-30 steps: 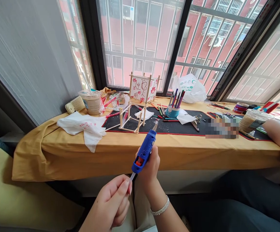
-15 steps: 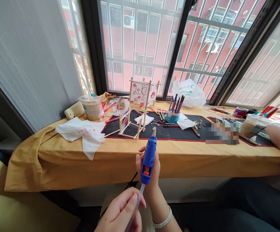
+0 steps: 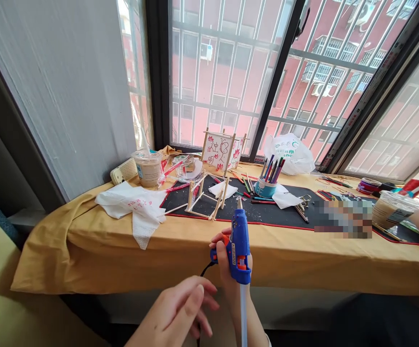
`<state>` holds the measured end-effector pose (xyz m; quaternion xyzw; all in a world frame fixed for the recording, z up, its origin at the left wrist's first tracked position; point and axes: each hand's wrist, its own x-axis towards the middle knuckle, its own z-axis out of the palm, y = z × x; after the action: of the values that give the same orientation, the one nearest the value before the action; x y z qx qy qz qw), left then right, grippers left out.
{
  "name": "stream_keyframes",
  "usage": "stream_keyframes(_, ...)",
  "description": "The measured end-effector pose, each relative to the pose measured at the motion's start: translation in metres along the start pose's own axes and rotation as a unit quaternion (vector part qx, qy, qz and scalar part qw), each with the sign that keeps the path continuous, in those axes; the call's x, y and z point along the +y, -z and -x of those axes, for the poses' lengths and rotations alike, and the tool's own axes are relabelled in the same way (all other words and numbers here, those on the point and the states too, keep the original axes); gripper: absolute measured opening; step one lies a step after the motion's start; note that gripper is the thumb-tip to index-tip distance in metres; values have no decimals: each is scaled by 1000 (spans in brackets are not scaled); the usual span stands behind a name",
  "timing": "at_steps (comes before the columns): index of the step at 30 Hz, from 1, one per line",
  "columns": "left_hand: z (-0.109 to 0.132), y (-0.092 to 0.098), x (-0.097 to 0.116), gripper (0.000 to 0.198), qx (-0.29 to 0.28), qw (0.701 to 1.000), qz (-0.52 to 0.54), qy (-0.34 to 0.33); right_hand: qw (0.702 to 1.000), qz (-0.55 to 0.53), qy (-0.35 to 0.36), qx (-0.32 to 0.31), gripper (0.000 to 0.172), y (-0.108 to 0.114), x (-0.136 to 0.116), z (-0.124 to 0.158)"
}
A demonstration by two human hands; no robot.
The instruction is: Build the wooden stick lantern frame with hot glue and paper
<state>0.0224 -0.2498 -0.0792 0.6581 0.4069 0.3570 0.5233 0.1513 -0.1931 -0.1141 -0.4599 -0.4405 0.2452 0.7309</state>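
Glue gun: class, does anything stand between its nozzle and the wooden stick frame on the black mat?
Nothing visible does. The blue glue gun in the right hand has only speckled black mat between its nozzle and the wooden stick frame, which stands to its left.

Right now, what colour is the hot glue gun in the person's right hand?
The hot glue gun is blue with orange parts; the head view shows it best.
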Motion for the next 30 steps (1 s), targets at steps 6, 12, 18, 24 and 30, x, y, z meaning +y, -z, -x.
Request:
stream_keyframes(6, -66, 47, 5, 46, 198, 968, -138, -61, 998, 56, -30, -29, 23, 4, 4, -10)
stream_keyframes(12, -138, 57, -10, 32, 265, 922, -265, -94, 991, 122, -13, -54, 20, 9, 7, -21)
stream_keyframes(18, -147, 53, -21, 25, 241, 913, -313, -100, 974, 224, 38, -10, 24, 9, 4, -20)
stream_keyframes(24, -135, 54, -22, 20, 219, 923, -296, -109, 963, 260, 77, 12, 19, 12, -3, -15)
stream_keyframes(30, -114, 34, -18, 19, 178, 940, -256, -136, 942, 313, 120, 29, 19, 18, -15, -13)
